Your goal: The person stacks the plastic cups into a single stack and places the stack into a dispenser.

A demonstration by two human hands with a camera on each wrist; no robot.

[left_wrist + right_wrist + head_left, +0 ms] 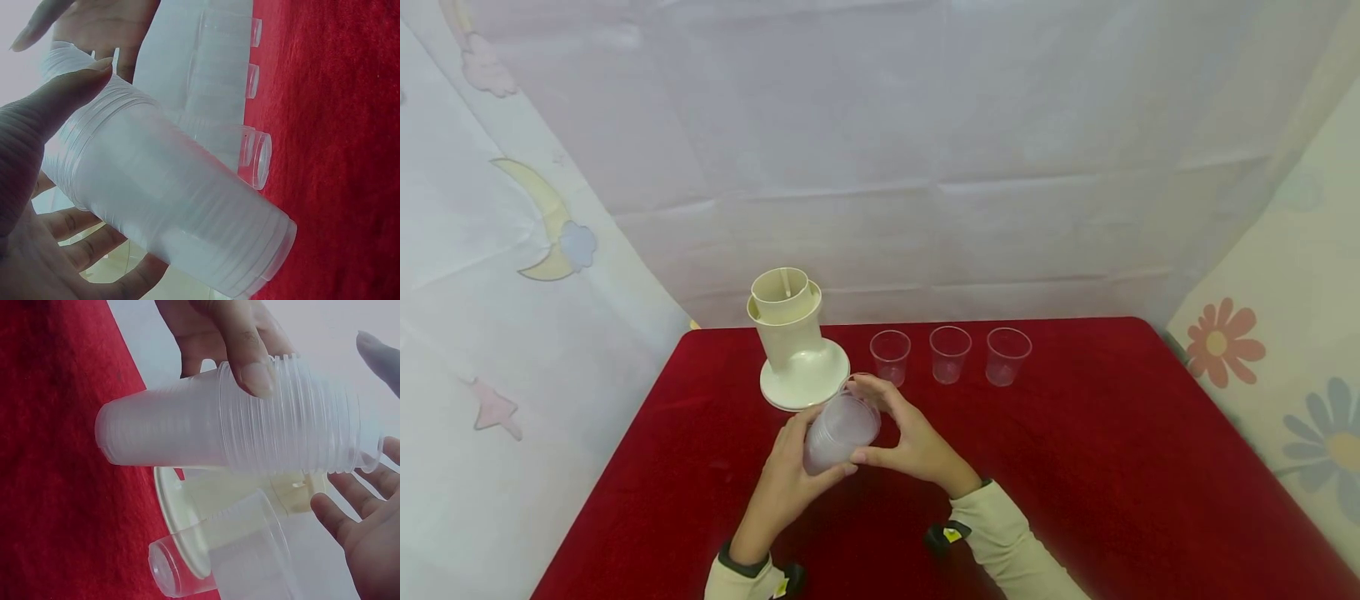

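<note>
A stack of clear plastic cups [842, 429] is tilted over the table, with its rims toward my right hand. My left hand [788, 467] grips it, the thumb across one side and the fingers round the other, as the left wrist view [181, 187] also shows. Spread around the rim end, my right hand [913, 433] has its thumb [378, 359] apart from the cups in the right wrist view. Its fingers [350, 494] are by the outermost rim; whether they touch it I cannot tell.
Beyond the stack stands a cream plastic holder [790, 342] with round tubes on a disc base [805, 379]. Three single clear cups stand in a row at the back: a left one [891, 354], a middle one [949, 354] and a right one [1006, 354]. A red cloth [1112, 433] covers the table.
</note>
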